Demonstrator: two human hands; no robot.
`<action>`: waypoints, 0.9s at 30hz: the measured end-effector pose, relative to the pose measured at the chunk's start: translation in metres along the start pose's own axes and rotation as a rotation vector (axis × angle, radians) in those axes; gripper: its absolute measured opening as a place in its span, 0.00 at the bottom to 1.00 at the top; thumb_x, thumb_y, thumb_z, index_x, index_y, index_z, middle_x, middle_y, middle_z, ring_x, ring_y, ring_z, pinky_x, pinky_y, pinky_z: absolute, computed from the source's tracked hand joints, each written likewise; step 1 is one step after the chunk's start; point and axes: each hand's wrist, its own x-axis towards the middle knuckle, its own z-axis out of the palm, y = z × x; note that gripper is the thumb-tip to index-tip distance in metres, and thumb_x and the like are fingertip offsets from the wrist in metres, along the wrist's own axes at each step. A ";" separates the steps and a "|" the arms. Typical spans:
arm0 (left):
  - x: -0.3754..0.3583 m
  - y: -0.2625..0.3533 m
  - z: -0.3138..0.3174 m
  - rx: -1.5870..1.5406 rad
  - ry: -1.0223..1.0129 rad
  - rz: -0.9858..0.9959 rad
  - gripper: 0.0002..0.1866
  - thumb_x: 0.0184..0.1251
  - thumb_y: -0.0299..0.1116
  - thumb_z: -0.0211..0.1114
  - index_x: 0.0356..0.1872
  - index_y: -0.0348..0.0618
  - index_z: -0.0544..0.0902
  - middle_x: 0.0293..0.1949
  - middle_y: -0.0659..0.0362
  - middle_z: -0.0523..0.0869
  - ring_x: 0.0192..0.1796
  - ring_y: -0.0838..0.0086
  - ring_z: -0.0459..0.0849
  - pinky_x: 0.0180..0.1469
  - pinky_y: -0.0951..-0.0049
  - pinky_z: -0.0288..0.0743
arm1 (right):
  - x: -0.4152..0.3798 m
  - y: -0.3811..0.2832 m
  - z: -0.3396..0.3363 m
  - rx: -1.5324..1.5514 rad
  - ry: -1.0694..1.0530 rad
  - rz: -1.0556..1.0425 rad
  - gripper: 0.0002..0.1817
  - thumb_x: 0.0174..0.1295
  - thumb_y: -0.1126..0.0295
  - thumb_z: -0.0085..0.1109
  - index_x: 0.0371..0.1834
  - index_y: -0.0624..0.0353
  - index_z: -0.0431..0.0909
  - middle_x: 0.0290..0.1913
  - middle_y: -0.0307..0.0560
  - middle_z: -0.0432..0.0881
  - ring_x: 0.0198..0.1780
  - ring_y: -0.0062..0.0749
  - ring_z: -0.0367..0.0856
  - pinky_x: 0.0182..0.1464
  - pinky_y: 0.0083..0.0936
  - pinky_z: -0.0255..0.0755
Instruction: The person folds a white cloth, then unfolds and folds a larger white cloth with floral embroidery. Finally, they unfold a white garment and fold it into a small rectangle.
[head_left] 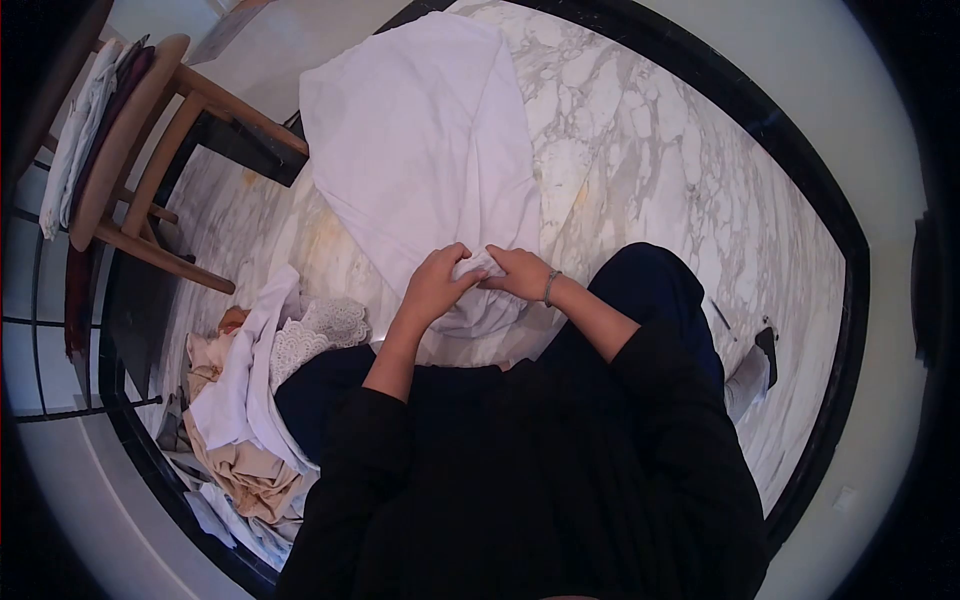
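Note:
A large white cloth [415,130] lies spread on the marble floor in front of me, narrowing toward my lap. Its near end is bunched between my two hands. My left hand [440,284] pinches the gathered fabric from the left, thumb toward the middle. From the right, my right hand [518,273], with a bracelet at the wrist, grips the same bunch. The fingertips of both hands are close together. Some of the cloth hangs in folds just below them, near my legs.
A pile of clothes [245,470], white, beige and lace, lies at the left beside my leg. A wooden chair [150,190] at the upper left holds folded cloths [85,140]. The marble floor [650,160] has a black border [855,300]. My knee is bent at the right.

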 end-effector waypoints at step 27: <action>-0.015 0.054 -0.037 0.108 0.158 0.494 0.16 0.42 0.35 0.72 0.37 0.52 0.84 0.31 0.66 0.78 0.35 0.69 0.75 0.42 0.69 0.63 | -0.195 -0.136 -0.230 -0.323 1.053 -0.935 0.21 0.60 0.57 0.56 0.47 0.64 0.78 0.35 0.52 0.79 0.35 0.39 0.77 0.35 0.30 0.69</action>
